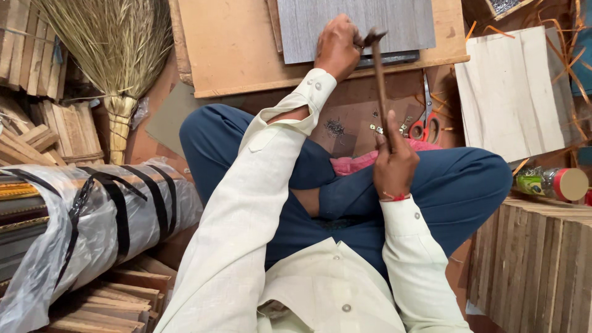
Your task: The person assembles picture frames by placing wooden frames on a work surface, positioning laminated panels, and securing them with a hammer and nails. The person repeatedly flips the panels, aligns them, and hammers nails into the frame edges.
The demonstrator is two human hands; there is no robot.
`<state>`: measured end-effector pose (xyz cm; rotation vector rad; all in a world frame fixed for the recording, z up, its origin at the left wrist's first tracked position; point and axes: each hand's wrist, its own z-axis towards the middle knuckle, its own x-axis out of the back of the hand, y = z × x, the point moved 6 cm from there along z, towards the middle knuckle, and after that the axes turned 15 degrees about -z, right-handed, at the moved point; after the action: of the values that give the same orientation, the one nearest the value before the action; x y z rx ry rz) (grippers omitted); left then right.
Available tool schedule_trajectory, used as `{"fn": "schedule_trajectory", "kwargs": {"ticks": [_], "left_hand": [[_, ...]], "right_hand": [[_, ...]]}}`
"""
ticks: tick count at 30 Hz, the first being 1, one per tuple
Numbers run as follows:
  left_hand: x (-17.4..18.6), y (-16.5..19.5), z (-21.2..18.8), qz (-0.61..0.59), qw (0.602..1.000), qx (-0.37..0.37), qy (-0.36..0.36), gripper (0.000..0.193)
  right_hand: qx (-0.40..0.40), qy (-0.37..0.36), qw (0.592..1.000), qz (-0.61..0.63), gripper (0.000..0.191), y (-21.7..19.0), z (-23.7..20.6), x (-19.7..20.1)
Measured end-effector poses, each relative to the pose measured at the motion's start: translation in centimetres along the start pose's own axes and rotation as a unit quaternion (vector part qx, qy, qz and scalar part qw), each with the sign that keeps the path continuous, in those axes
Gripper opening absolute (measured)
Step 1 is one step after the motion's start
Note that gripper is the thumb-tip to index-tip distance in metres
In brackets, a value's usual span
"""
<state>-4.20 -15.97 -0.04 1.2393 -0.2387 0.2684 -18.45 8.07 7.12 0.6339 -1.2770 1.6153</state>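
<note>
Here right hand [394, 163] grips hammer [378, 74] handle; left hand [338, 48] pinches something hidden on grey panel [394, 21]

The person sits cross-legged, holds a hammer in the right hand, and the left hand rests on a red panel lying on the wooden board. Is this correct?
One detail is wrong: the panel under the left hand is grey, not red. The head view shows it lying on the wooden board. The rest holds: the person sits cross-legged, and the right hand holds the hammer by its handle.
</note>
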Motion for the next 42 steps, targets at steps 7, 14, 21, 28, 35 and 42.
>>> {"fn": "schedule_trajectory", "kwargs": {"ticks": [7,14,21,28,35,42], "left_hand": [[-0.5,-0.7,-0.2,-0.001,1.0,0.001,0.013,0.011],[0.0,-2.8,0.5,-0.126,0.992,-0.021,0.005,0.023],[0.8,-2.7,0.9,-0.066,0.996,-0.034,0.053,0.017],[0.8,-1.8,0.7,-0.063,0.994,-0.069,0.061,0.017],[0.4,-2.3,0.9,-0.076,0.993,-0.076,0.058,0.018],[2.3,-1.3,-1.0,-0.112,0.992,-0.055,0.0,0.026]], "right_hand": [[-0.045,-0.001,0.997,0.066,0.051,0.2,0.2,0.0],[-0.111,-0.018,0.977,0.179,0.052,0.6,-0.4,1.7],[-0.001,-0.044,0.999,-0.009,0.058,-1.0,1.0,0.3],[-0.039,0.035,0.998,0.044,0.051,-1.7,0.5,1.9],[-0.012,0.063,0.992,0.111,0.051,-1.4,-0.5,1.3],[-0.12,-0.068,0.986,0.093,0.051,3.7,0.1,-3.1]]}}
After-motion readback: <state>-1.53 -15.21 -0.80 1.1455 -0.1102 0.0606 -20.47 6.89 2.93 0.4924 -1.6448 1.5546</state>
